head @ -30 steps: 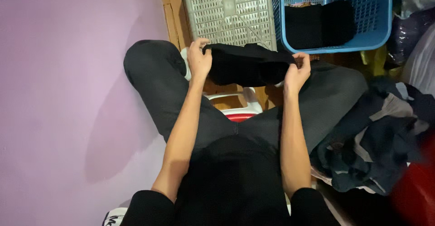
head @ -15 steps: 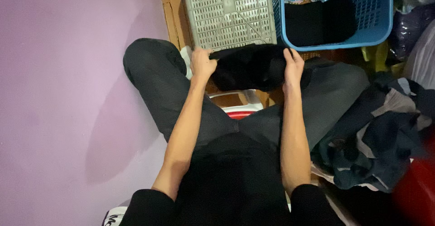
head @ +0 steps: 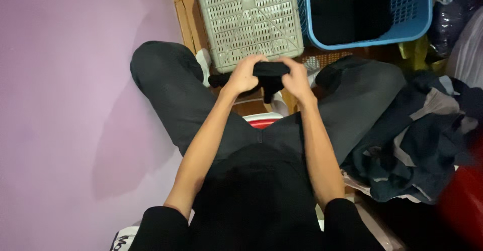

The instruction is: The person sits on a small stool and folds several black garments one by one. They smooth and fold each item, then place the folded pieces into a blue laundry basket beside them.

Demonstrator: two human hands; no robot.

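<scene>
beside lilac wall, left hand (head: 245, 76) and right hand (head: 297, 78) pinch bunched black garment (head: 270, 70).

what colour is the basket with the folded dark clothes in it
Blue, a plastic lattice basket at the top right of the head view, beside the grey one.

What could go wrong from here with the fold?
Both hands, left hand and right hand, pinch the black cloth close together in mid-air; a loose end hangs below, so the fold may slip open. The cloth is held over the gap before the grey basket, so it could drop to the floor. Black on dark trousers makes edges hard to see.
</scene>
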